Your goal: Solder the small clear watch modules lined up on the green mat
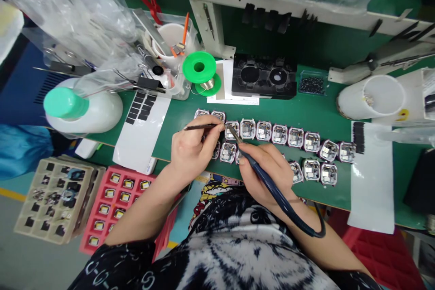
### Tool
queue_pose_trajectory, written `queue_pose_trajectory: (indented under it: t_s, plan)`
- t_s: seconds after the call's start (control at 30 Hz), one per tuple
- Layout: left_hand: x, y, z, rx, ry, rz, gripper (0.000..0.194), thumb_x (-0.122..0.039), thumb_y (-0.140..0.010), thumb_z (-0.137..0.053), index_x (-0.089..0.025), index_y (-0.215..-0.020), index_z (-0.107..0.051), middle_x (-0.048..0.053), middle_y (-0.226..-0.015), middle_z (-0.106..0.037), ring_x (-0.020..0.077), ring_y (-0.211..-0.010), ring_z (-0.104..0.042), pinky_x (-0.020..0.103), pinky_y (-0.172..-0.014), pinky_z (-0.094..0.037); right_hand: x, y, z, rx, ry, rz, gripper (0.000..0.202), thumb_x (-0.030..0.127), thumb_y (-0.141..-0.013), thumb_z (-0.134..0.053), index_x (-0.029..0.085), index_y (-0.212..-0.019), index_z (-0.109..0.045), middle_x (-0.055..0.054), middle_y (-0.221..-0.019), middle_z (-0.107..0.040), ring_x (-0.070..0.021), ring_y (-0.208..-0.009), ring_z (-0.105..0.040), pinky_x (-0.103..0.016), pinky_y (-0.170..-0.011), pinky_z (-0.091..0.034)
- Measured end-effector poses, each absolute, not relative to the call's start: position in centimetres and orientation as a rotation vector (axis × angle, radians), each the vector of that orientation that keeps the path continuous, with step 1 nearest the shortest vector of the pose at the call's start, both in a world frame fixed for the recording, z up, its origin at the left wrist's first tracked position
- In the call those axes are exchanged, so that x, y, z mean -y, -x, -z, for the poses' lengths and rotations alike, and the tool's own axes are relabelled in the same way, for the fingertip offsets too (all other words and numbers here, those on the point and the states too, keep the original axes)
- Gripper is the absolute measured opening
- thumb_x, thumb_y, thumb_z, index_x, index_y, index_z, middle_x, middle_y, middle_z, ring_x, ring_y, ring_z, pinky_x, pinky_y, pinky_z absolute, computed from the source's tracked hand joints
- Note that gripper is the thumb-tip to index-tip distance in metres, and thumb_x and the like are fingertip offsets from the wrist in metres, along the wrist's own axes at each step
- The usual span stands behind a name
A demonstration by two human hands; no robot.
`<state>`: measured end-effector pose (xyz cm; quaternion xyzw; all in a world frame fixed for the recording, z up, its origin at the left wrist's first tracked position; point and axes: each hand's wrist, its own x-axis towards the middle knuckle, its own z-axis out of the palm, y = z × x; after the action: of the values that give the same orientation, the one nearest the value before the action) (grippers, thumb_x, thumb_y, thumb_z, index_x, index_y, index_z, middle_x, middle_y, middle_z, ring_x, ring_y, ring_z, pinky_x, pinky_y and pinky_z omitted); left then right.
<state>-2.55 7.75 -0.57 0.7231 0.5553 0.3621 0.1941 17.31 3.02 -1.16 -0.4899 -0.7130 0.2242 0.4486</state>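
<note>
My left hand (189, 148) is closed around a pair of thin dark tweezers (201, 127), whose tips point right at a small watch case (232, 132) with exposed electronics. In my right hand (267, 167) is a soldering iron (263, 176) with a dark blue handle. Its metal tip slants up and left to the same watch case; whether it touches is too small to tell. Similar open watch cases (279, 134) stretch in two rows across the green bench (190, 104). My hands hide part of the lower row.
A green spool of solder wire (200, 67), a black two-well fixture (265, 76) and a tray of tiny black parts (311, 84) stand behind the rows. A white bottle (102, 111) is at left, a white cup (370, 97) at right. Pink trays (112, 199) sit below left.
</note>
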Motion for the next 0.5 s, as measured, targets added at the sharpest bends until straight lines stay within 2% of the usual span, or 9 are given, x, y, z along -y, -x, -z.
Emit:
queue_pose_trajectory:
  t_s: [0.27,0.5]
  plan:
    - [-7.0,2.6,0.5,-1.529,-1.65,-1.155,0.014,-0.031,-0.098,-0.069,-0.021,-0.108,-0.071,0.004,-0.105,-0.075,0.0138,-0.084,-0.075,0.027,-0.076,-0.065,-2.6,-17.7,1.1,1.717,1.219,-0.479,0.036,0.015,-0.088,-0.07,0.024,-0.123,-0.069,-0.003,-0.1,-0.074,-0.0139,-0.08,-0.069,-0.029,-0.071,-0.059]
    - [-7.4,4.1,0.4,-1.621,-1.598,-1.248,0.016,-0.031,-0.097,-0.071,-0.021,-0.109,-0.073,0.005,-0.106,-0.077,0.0162,-0.094,-0.075,0.031,-0.085,-0.065,-2.3,-17.9,0.9,1.725,1.174,-0.471,0.043,0.01,-0.085,-0.072,0.022,-0.126,-0.07,-0.006,-0.104,-0.073,-0.0157,-0.086,-0.07,-0.031,-0.075,-0.061]
